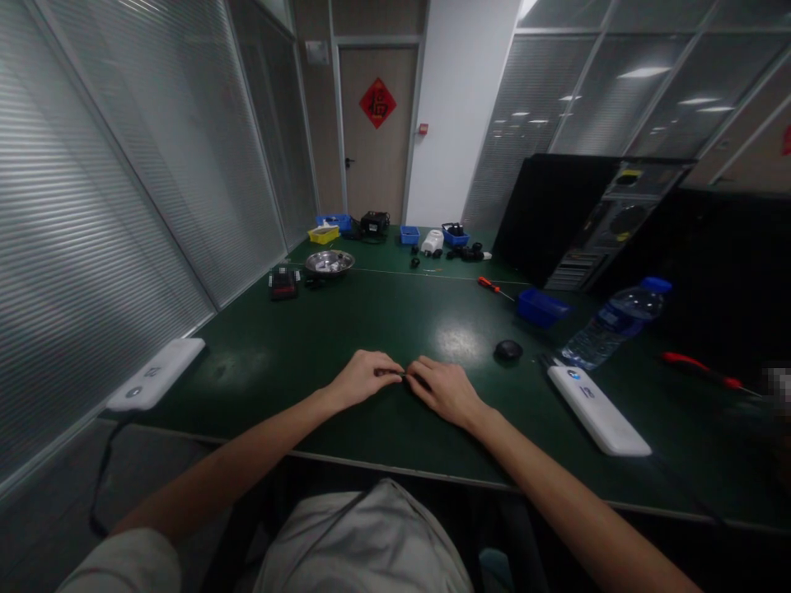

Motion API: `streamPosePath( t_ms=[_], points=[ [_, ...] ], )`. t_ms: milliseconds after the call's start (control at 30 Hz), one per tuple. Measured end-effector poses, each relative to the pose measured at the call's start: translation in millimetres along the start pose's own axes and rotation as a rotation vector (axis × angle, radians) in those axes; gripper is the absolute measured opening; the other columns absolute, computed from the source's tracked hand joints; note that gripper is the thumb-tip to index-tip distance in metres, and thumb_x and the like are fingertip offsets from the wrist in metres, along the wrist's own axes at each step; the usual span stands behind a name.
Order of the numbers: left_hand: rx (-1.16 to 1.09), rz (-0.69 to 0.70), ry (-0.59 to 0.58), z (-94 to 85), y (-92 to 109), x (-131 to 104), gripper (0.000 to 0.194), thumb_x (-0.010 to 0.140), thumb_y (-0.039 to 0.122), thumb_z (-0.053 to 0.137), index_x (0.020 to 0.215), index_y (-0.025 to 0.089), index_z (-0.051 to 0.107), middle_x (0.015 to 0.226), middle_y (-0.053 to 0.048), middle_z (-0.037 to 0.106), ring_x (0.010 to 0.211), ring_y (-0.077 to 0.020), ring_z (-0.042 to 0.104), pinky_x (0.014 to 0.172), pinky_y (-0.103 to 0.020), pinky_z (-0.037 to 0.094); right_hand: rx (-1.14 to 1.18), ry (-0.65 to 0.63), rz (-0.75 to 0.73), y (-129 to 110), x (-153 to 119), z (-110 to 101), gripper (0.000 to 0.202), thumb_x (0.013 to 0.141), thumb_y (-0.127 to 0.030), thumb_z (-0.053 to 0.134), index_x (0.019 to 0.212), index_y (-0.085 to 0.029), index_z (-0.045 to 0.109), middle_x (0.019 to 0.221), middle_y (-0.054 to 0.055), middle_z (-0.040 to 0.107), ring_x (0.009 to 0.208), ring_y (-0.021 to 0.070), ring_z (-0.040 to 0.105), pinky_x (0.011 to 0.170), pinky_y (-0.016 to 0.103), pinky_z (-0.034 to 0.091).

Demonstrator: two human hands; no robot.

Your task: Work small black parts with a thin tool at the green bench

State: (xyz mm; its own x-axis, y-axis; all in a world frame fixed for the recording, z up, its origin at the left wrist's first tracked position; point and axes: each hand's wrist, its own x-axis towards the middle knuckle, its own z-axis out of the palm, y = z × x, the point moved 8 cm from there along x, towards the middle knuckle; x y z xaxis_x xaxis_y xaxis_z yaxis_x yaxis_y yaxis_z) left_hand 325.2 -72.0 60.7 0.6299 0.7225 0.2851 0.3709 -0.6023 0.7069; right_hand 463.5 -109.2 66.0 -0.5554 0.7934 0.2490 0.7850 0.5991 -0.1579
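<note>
Far left edge of the green table (383, 321) there's a flat white device (157, 375) with a black cable hanging off it toward the floor. Further back on that side sits a small black and red gadget (284, 282), and just beside it a shallow metal bowl (329, 262) with some small bits in it, can't make out what. Way at the back there's a yellow bin (324, 234), a black box-shaped unit (374, 221) and a couple of small blue bins. Front and center, the left hand (362, 376) and the right hand (446, 389) are resting on the table with fingertips meeting, both pinching the same small dark part (408, 377). It's tiny and mostly covered by the fingers, so I honestly can't tell what it is, only that it's low on the mat right between the two hands. Right of the hands there's a round black thing (507, 350) lying on the mat, then a red-handled screwdriver (494, 287) further back next to a blue tray (542, 306). A clear water bottle (618, 323) with a blue cap lies on its side, a second white device (598, 409) sits just in front of it, and a black PC case (609, 222) stands behind. Far right, another red-handled tool (701, 370).
</note>
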Motion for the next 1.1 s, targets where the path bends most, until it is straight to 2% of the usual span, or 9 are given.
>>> streamPosePath(
  t_ms=[233, 367, 533, 633, 800, 933, 1000, 1100],
  points=[
    [-0.091, -0.037, 0.074, -3.7, -8, -2, 0.02, 0.09, 0.038, 0.073, 0.1, 0.023, 0.082, 0.101, -0.004, 0.078, 0.09, -0.0196, 0.07, 0.083, -0.029, 0.051, -0.006, -0.009, 0.017, 3, 0, 2, 0.026, 0.11, -0.038, 0.041, 0.109, -0.024, 0.063, 0.099, 0.002, 0.066, 0.081, 0.0154, 0.063, 0.064, 0.026, 0.035],
    [-0.04, -0.035, 0.13, -14.5, -11, 6, 0.021, 0.092, 0.037, 0.072, 0.102, 0.021, 0.081, 0.102, -0.006, 0.076, 0.084, -0.0181, 0.066, 0.076, -0.029, 0.05, -0.023, -0.012, 0.031, 4, 0, 3, 0.026, 0.109, -0.038, 0.043, 0.108, -0.024, 0.065, 0.097, 0.003, 0.065, 0.078, 0.015, 0.062, 0.063, 0.026, 0.034],
    [0.136, 0.05, 0.008, -5.5, -18, 23, 0.018, 0.095, 0.032, 0.068, 0.105, 0.023, 0.081, 0.102, -0.006, 0.072, 0.097, -0.0206, 0.064, 0.088, -0.032, 0.049, -0.013, -0.003, 0.028, 3, 0, 1, 0.027, 0.109, -0.038, 0.042, 0.108, -0.024, 0.065, 0.098, 0.003, 0.066, 0.078, 0.0151, 0.062, 0.064, 0.026, 0.034],
    [0.21, 0.069, -0.012, -2.9, -20, 23, 0.022, 0.097, 0.032, 0.065, 0.113, 0.023, 0.079, 0.105, -0.007, 0.069, 0.102, -0.0218, 0.061, 0.091, -0.035, 0.048, -0.015, -0.002, 0.03, 3, 0, 0, 0.026, 0.109, -0.037, 0.043, 0.109, -0.024, 0.066, 0.098, 0.002, 0.066, 0.078, 0.0149, 0.063, 0.064, 0.026, 0.035],
    [0.164, 0.092, 0.024, -11.1, -5, 6, 0.028, 0.104, 0.03, 0.054, 0.123, 0.024, 0.073, 0.115, -0.007, 0.068, 0.11, -0.0213, 0.059, 0.097, -0.036, 0.047, 0.014, 0.008, 0.056, 5, -1, -2, 0.027, 0.109, -0.037, 0.043, 0.108, -0.024, 0.066, 0.099, 0.002, 0.067, 0.079, 0.0146, 0.064, 0.066, 0.026, 0.037],
    [0.128, 0.114, -0.009, -8.0, 10, -3, 0.035, 0.096, 0.034, 0.067, 0.13, 0.025, 0.068, 0.113, -0.006, 0.069, 0.107, -0.0218, 0.06, 0.097, -0.035, 0.048, 0.014, 0.038, 0.117, 12, -1, -5, 0.027, 0.108, -0.038, 0.043, 0.109, -0.024, 0.066, 0.1, 0.003, 0.067, 0.081, 0.0157, 0.065, 0.066, 0.027, 0.038],
    [0.15, 0.098, -0.023, -5.3, 11, -3, 0.034, 0.095, 0.034, 0.068, 0.128, 0.024, 0.068, 0.108, -0.006, 0.07, 0.104, -0.0223, 0.061, 0.094, -0.035, 0.049, 0.0, 0.049, 0.156, 17, -2, -5, 0.027, 0.108, -0.039, 0.043, 0.108, -0.025, 0.066, 0.1, 0.003, 0.068, 0.08, 0.0161, 0.065, 0.066, 0.027, 0.037],
    [0.177, 0.098, -0.02, -4.4, 10, 3, 0.024, 0.097, 0.032, 0.065, 0.118, 0.023, 0.072, 0.107, -0.007, 0.07, 0.105, -0.0227, 0.06, 0.095, -0.036, 0.048, -0.012, 0.045, 0.196, 23, -2, -3, 0.027, 0.108, -0.04, 0.045, 0.107, -0.025, 0.067, 0.1, 0.003, 0.069, 0.08, 0.0164, 0.066, 0.064, 0.027, 0.037]
  ],
)
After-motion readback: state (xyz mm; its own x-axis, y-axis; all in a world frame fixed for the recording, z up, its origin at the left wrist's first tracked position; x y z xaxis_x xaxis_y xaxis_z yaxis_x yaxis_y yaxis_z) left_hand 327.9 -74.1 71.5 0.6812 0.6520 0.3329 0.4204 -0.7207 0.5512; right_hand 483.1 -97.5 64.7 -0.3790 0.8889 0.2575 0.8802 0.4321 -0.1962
